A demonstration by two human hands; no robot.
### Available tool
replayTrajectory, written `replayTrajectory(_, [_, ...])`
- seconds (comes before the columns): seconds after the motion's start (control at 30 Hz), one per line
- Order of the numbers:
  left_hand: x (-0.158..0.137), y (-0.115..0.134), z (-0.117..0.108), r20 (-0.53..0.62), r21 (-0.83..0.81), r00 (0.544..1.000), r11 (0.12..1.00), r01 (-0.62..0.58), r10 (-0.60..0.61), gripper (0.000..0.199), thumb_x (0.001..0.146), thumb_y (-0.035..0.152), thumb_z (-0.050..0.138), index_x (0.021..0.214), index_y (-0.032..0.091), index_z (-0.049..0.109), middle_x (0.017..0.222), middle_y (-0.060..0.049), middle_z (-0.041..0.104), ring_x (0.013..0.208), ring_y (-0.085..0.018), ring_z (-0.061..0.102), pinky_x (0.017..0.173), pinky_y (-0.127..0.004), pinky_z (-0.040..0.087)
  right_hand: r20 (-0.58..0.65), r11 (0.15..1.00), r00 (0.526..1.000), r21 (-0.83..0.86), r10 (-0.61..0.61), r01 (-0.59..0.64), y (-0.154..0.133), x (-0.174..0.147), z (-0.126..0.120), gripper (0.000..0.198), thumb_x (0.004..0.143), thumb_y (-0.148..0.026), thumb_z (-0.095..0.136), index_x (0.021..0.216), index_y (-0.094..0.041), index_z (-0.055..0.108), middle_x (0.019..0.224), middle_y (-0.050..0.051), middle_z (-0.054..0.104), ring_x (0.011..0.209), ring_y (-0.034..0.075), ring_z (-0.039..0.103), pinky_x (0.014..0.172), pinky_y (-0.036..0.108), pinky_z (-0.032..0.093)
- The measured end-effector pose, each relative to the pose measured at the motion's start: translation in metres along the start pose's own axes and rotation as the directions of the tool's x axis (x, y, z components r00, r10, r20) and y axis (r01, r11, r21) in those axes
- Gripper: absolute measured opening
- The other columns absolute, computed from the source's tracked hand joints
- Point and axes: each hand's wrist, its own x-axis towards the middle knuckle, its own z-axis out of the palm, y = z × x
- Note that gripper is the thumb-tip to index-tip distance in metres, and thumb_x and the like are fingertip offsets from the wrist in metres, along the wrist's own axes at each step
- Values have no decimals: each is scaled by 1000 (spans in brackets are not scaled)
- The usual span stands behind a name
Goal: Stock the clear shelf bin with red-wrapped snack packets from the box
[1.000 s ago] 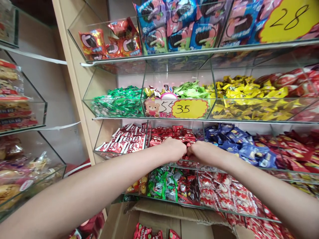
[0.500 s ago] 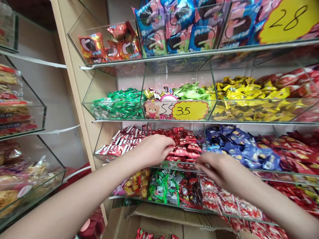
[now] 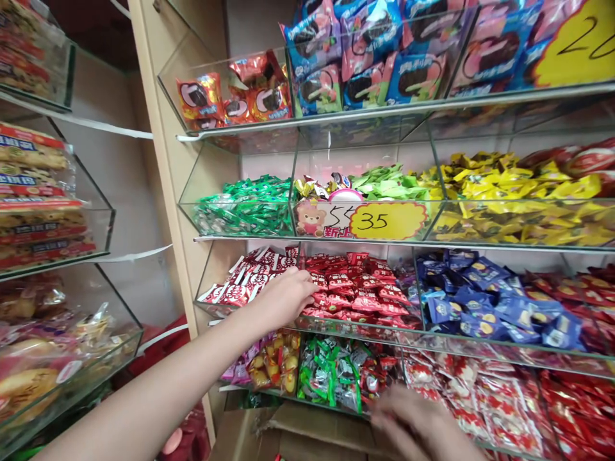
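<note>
My left hand reaches into the third shelf row, over the left edge of a bin of small red snack packets. Its fingers are curled together and bent down at the packets; whatever lies between them is hidden. Just left of it, partly behind the wrist, are dark red and white wrapped packets. My right hand is low, above an open cardboard box and in front of the bottom bins. Motion smears its fingers, so I cannot see whether they hold anything.
Clear dividers and shelf fronts edge each row. Blue packets lie to the right, green packets and yellow packets above. Green-and-black packets fill a lower bin. A yellow price tag hangs in front.
My right hand has dropped from beside the red packets toward the cardboard box. My left hand stays near the red bin's left side, slightly lower. The view has shifted slightly left.
</note>
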Motion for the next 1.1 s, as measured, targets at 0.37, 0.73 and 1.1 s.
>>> replayTrajectory(0.37, [12,-2,-8,-4,49,992,991,126,-126,23,80,20,41,71,18,62,75,-7,66,75,-20,60,64,-30,44,-105,898,986,-409,131,-163,-9,132,-35,21,81,-23,42,83,-17,62,79,13,69,76,27,64,64,34,44])
replayTrajectory(0.73, [11,-6,-13,-82,-25,980,984,178,-180,21,79,19,43,90,21,62,89,-5,66,84,-20,58,71,-31,45,-99,930,963,-253,250,-267,-2,155,-37,15,79,-26,48,81,-19,61,60,0,68,48,12,61,53,21,43])
replayTrajectory(1.1, [-14,7,2,-130,-18,990,998,61,-63,25,81,31,46,98,20,60,114,-5,59,118,-30,34,93,-48,33,-122,885,987,-441,103,-147,-10,147,-27,23,82,-26,40,89,-21,61,86,9,69,79,24,64,65,32,43])
